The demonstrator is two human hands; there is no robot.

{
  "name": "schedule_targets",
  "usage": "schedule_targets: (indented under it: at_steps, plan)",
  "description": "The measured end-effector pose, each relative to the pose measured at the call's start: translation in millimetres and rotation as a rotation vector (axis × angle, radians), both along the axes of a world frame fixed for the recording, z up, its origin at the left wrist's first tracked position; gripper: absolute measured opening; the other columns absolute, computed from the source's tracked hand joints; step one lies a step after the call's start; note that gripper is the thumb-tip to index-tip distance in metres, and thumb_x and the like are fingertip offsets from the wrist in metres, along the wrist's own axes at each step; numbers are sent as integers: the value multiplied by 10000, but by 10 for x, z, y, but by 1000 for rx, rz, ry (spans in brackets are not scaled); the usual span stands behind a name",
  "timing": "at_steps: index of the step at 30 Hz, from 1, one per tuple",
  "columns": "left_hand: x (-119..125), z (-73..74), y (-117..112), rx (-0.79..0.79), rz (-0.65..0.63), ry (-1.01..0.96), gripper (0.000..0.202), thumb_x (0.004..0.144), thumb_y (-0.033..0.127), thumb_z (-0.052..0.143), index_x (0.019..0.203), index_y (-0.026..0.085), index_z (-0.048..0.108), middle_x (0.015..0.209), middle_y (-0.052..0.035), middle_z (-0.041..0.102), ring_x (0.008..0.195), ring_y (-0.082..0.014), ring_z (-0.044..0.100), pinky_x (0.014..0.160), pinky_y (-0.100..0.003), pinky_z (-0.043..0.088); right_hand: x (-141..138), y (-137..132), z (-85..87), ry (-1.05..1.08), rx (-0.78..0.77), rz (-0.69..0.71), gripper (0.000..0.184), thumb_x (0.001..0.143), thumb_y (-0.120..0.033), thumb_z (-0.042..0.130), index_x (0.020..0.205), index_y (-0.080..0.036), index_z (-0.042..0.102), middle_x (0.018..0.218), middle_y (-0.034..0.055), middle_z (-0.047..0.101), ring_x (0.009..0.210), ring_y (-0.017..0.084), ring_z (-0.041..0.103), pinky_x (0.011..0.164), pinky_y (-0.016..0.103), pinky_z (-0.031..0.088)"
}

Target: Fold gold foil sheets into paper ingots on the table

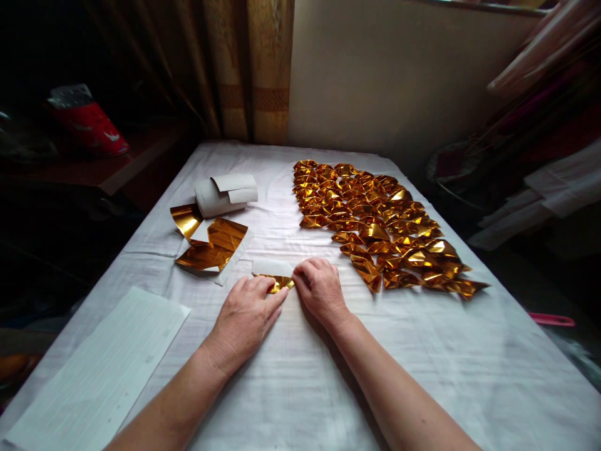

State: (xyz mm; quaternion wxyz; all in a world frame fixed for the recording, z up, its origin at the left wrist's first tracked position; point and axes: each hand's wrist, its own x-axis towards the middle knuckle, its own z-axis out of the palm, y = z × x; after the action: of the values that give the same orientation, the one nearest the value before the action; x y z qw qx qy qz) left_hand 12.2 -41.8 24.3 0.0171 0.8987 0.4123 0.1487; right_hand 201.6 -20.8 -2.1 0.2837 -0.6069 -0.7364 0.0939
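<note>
A small piece of gold foil paper, white on its back, lies partly folded on the white-sheeted table between my hands. My left hand holds its left part down, thumb stretched along the near edge and fingers bent over the far side. At the right end, my right hand pinches the paper between thumb and curled fingers. A white flap stretches along its far side. Part of the paper is hidden under my fingers.
Rows of folded gold foil pieces cover the table's right side. Flat gold foil sheets lie at left before a white paper roll. A lined paper sheet lies front left. A red container stands on a side shelf.
</note>
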Motion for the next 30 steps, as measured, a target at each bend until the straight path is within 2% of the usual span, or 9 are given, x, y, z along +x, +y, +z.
schedule_targets:
  at_steps: [8,13,18,22,26,30]
  plan:
    - [-18,8,15,4,-14,-10,284,877,238,620,1152,277,679,1129,-70,657,1021,-246,586,926,-439,455,-9,3,-31,-50,45,-13,101,909,-189,565,864,-232,645,892,38,668,893,217,532,764,335,346]
    - [-17,-42,33,-9,13,-27,255,916,271,571,1150,276,672,1094,-62,663,999,-235,591,898,-420,476,0,-94,22,-80,129,140,164,901,-150,546,909,-236,685,963,41,691,909,204,551,790,329,384]
    - [-79,-124,83,-12,15,-161,275,933,219,518,1190,225,615,1122,-65,672,1012,-212,614,905,-380,497,-17,-196,120,-111,64,217,191,910,-214,556,1046,-224,689,1011,59,687,951,224,554,846,356,417]
    - [-178,-155,160,-53,45,-292,237,905,163,508,1118,207,602,1107,-60,678,1007,-191,635,890,-346,518,-35,-222,175,-113,17,207,192,849,-260,653,1034,-224,691,1027,64,678,964,238,562,864,372,426]
    - [-280,-168,246,-60,90,-328,158,899,227,545,1032,204,628,1100,-65,668,1042,-206,619,938,-376,502,-42,-210,165,-117,12,193,221,825,-294,686,1033,-222,688,1050,68,672,990,245,562,874,379,426]
    - [-350,-173,301,-57,68,-285,174,913,311,571,1032,224,665,1081,-51,679,1061,-217,604,983,-399,461,-49,-197,155,-125,4,179,241,805,-310,711,1020,-205,682,1055,75,669,994,246,563,868,381,429]
